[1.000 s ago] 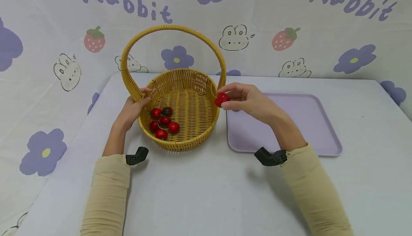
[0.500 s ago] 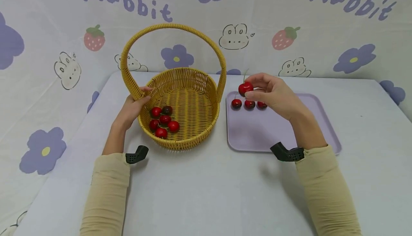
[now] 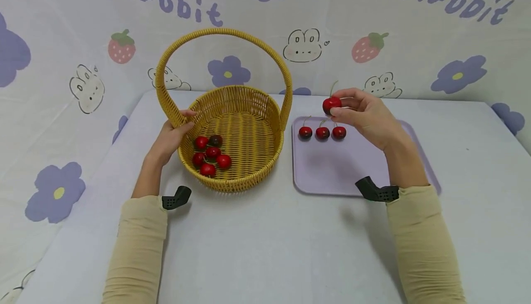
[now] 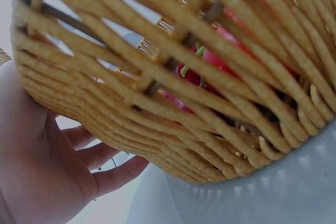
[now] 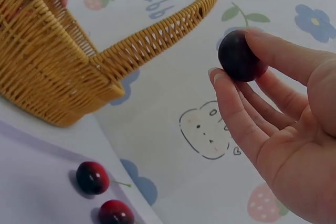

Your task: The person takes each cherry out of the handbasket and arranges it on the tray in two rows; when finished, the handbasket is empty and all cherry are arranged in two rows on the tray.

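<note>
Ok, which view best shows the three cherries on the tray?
The head view: all three cherries show clearly, in a row on the tray. The right wrist view shows only two, one cut off; the left wrist view shows none of them.

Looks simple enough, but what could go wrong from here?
The right hand merely pinches the round held cherry, so it might slip.
If dropped, it could knock the row of three cherries on the tray out of line.
The left hand grips the basket; a tug might roll the cherries inside.
</note>
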{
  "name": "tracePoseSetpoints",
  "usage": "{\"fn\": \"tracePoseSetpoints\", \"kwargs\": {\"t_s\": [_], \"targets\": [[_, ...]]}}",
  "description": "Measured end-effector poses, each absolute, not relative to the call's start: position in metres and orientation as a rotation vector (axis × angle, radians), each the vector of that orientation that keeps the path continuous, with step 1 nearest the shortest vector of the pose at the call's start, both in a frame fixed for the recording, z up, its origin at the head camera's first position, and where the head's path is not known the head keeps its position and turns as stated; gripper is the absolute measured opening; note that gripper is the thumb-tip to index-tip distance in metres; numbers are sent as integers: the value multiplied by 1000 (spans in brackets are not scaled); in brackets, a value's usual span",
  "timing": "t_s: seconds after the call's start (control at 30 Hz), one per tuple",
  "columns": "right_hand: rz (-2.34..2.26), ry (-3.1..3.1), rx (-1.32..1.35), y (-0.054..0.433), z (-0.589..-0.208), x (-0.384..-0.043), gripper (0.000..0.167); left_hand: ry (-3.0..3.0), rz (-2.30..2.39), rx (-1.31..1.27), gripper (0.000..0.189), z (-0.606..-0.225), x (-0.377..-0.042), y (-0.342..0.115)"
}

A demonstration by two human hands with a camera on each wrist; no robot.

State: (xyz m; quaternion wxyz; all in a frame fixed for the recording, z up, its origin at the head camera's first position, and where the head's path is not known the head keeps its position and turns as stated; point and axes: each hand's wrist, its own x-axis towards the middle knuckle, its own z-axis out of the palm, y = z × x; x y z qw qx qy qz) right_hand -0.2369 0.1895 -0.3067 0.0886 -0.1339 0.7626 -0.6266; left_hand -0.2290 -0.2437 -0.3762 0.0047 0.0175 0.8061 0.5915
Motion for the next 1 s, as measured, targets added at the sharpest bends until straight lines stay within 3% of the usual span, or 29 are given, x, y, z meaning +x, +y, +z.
{"fn": "tracePoseSetpoints", "kwargs": {"t_s": [0.43,0.87,1.0], "targets": [[-1927,2220,-234,213,-317,-248,40,2521,1838,33,38,-376,-230,-244],[-1778,2272,58,233,-342,-262,62,2536,1849,53,38,-377,-229,-244],[-1714,2307,130,238,-349,-267,61,2542,1847,57,38,-378,-230,-244]]}}
